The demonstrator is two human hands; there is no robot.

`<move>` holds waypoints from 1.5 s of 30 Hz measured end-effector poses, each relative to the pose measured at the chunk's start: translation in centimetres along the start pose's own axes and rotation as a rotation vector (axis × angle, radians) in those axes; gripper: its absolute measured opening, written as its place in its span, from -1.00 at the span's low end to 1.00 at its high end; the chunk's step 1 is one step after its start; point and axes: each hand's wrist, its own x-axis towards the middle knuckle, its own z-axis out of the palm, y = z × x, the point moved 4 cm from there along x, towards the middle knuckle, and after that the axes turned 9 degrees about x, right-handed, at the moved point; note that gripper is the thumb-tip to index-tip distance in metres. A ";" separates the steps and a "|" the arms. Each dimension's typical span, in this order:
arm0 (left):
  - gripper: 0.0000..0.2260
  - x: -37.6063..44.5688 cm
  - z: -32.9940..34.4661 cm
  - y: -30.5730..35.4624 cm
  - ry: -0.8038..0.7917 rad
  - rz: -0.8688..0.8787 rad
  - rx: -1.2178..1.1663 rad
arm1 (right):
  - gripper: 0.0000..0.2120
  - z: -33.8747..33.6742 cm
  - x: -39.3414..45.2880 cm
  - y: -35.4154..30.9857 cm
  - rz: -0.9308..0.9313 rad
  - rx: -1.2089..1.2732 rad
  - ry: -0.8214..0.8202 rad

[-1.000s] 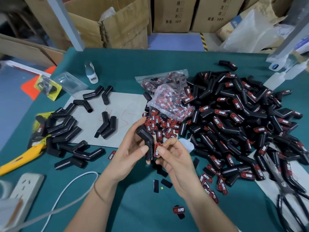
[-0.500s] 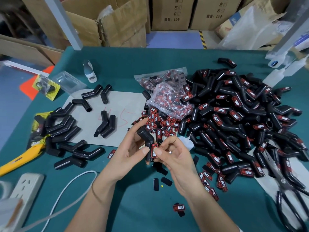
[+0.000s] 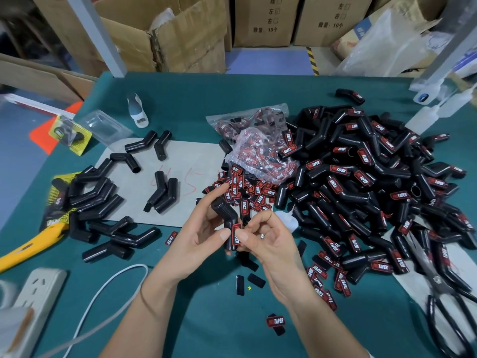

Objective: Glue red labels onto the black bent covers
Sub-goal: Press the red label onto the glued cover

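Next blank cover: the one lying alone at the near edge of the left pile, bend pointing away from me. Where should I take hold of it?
Probably by one straight leg, not the elbow. That cover lies flat on the table with its right leg sticking out clear of the pile. Bring the left hand down from above, fingers across that leg's width. This leaves the other leg bare for a red label.
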 end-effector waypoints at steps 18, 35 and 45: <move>-0.35 0.1 -0.1 -0.1 -0.005 -0.013 0.025 | -0.80 -0.1 0.1 0.1 -0.008 0.001 0.005; -0.41 0.0 -0.1 0.2 0.006 -0.017 0.017 | -0.79 0.0 0.0 0.0 -0.006 0.015 0.004; -0.40 0.0 0.0 0.1 0.001 -0.009 0.022 | -0.79 -0.1 0.0 0.0 -0.009 -0.003 -0.005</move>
